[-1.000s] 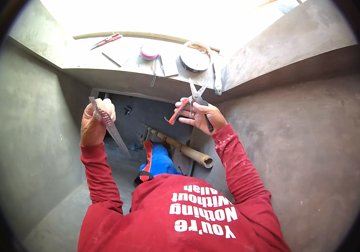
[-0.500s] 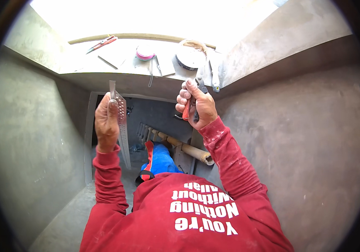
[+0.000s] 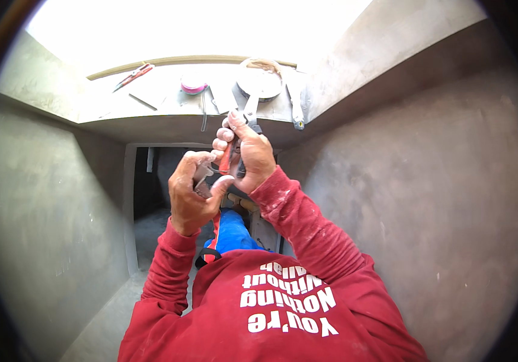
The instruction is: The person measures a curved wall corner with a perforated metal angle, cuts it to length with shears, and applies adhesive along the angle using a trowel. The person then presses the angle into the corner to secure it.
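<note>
My right hand [image 3: 250,151] is wrapped around tin snips [image 3: 225,158] with one red and one black handle, their blades pointing up and away from me. My left hand [image 3: 194,190] is beside it, curled with thumb and fingers near the lower end of the red handle. Between those fingers shows a grey metal piece, apparently the perforated metal corner strip [image 3: 203,176], now seen nearly end-on and mostly hidden by the hand. White dust coats the fingertips of both hands.
On the ledge ahead lie red-handled cutters [image 3: 134,76], a thin flat strip [image 3: 143,101], a pink tape measure [image 3: 193,85], a round white tub [image 3: 259,81] and a putty knife [image 3: 296,105]. Grey plastered walls [image 3: 404,163] stand on both sides. A doorway [image 3: 150,181] opens below the ledge.
My left hand has moved right and turned, bringing the perforated strip close to the snips. The right hand with the snips has shifted left and slightly down. The view has shifted a little.
</note>
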